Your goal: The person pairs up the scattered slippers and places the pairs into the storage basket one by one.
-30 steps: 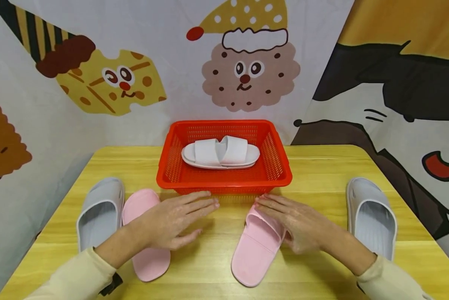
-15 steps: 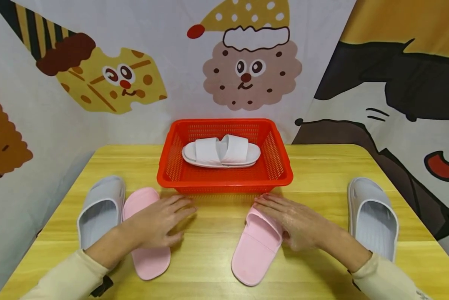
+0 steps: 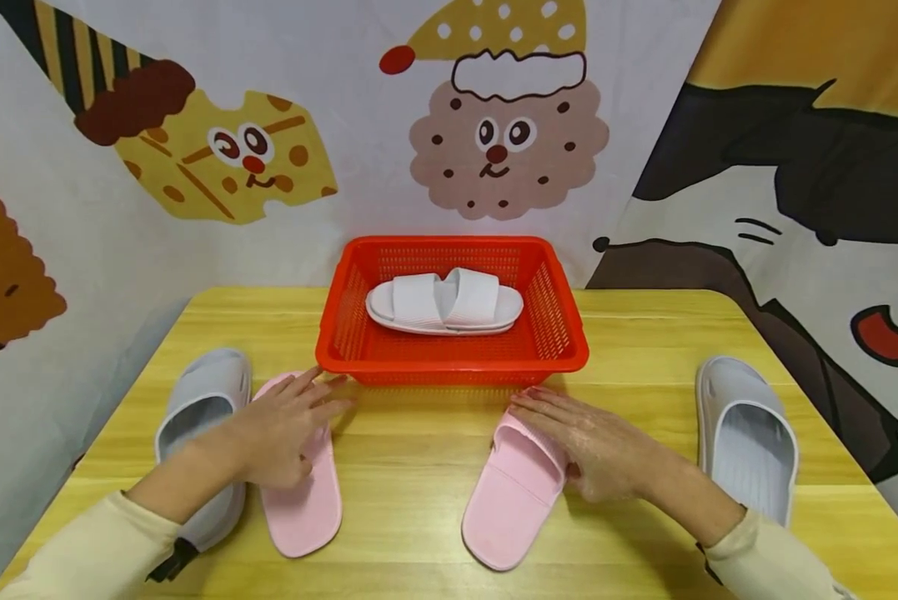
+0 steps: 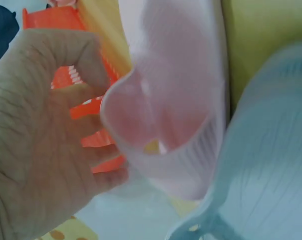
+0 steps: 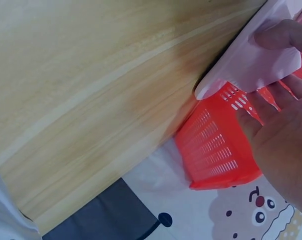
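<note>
Watching remotely, I'm seeing the left hand [image 3: 278, 433] spread over one pink slide [image 3: 306, 515], the right hand [image 3: 587, 443] resting straight-fingered on another slide [image 3: 509, 510].

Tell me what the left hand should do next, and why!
Maybe close the left hand around the left pink slipper: it's beside the strap, not gripping it, while the right hand holds the right pink slipper.

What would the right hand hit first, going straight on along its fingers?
Likely the basket: past the pink slipper it touches, the right hand points at the front wall. Depth is unclear, so any gap is hard to judge.
</note>
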Action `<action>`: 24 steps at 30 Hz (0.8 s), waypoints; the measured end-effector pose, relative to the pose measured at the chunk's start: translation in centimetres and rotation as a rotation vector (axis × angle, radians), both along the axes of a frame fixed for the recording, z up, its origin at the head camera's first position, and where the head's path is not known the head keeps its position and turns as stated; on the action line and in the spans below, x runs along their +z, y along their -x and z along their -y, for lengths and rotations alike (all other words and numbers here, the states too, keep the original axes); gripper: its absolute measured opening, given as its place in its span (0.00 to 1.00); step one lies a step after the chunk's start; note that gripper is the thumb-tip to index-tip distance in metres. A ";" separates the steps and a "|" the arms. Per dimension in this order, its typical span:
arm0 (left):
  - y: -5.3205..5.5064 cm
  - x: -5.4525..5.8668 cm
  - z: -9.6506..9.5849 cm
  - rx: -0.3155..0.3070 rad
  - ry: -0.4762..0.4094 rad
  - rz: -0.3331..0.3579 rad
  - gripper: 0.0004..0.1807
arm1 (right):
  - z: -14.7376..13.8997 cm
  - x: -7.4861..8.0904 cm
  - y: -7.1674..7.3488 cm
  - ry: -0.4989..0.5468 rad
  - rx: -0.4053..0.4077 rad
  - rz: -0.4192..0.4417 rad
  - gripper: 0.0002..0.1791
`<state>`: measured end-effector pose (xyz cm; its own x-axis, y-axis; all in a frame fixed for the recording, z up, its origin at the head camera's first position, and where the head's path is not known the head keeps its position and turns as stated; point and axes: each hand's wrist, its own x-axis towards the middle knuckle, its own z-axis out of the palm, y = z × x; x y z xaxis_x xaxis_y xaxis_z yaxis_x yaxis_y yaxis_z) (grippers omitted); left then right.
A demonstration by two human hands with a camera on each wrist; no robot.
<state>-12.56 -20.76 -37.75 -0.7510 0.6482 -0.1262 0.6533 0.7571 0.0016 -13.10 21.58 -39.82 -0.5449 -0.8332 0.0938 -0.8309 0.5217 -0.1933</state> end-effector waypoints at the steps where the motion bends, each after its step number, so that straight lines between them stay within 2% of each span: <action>1: 0.0 0.3 0.2 0.020 0.012 0.029 0.43 | 0.0 0.0 0.0 0.001 0.000 0.005 0.57; 3: -0.1 0.9 0.5 0.075 0.026 0.092 0.48 | 0.0 0.0 0.0 0.000 -0.004 0.011 0.57; 6: -0.2 1.8 1.1 0.111 0.030 0.147 0.55 | 0.1 0.1 0.0 0.014 -0.001 0.027 0.57; 8: -0.2 2.0 1.4 0.105 0.050 0.143 0.57 | 0.1 0.1 0.1 0.016 -0.003 0.029 0.57; 12: -0.3 2.1 1.9 0.059 0.065 0.105 0.55 | 0.1 0.0 0.0 0.016 -0.004 0.041 0.58; 24: 0.2 0.6 2.5 0.028 0.077 0.059 0.58 | 0.4 0.4 0.2 -0.026 -0.016 0.010 0.59</action>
